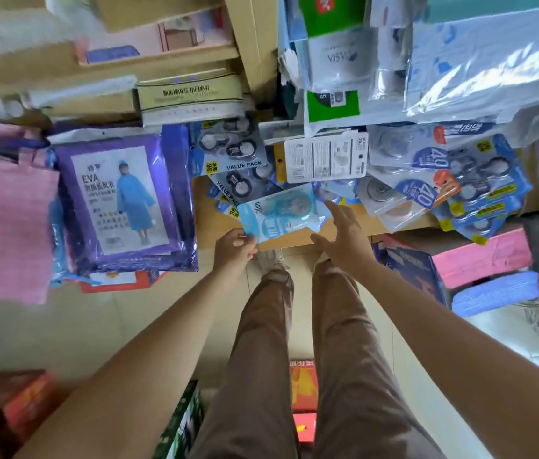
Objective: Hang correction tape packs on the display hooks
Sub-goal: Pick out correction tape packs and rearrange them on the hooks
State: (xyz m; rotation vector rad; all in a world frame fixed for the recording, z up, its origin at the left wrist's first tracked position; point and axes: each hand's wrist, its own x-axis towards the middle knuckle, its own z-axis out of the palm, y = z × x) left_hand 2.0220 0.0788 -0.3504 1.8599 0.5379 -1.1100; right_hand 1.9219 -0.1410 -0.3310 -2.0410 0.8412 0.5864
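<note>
Hands reach forward over a tan wooden shelf board (pixel 207 223) strewn with carded stationery. The left hand (pixel 235 248) pinches the near left corner of a light blue carded correction tape pack (pixel 281 215) between thumb and curled fingers. The pack lies tilted, its far end stretching away to the right, with a turquoise dispenser under a clear blister. The right hand (pixel 344 235) is spread, fingers straight and apart, holding nothing. Its fingertips are at the pack's right edge; whether they touch it cannot be told. Just beyond the held pack lie dark blue packs marked VALUE PACK (pixel 231 150), overlapping one another. Beyond the right hand a white card back with barcodes (pixel 326 157) faces up, and further right of that hand sits a heap of blue and orange packs printed 40 (pixel 427 182). Left of the left hand rests a purple bagged raincoat package (pixel 122 197). Right of the right forearm stands a pink box (pixel 481 260). Below both arms are legs in beige trousers (pixel 337 342).
</note>
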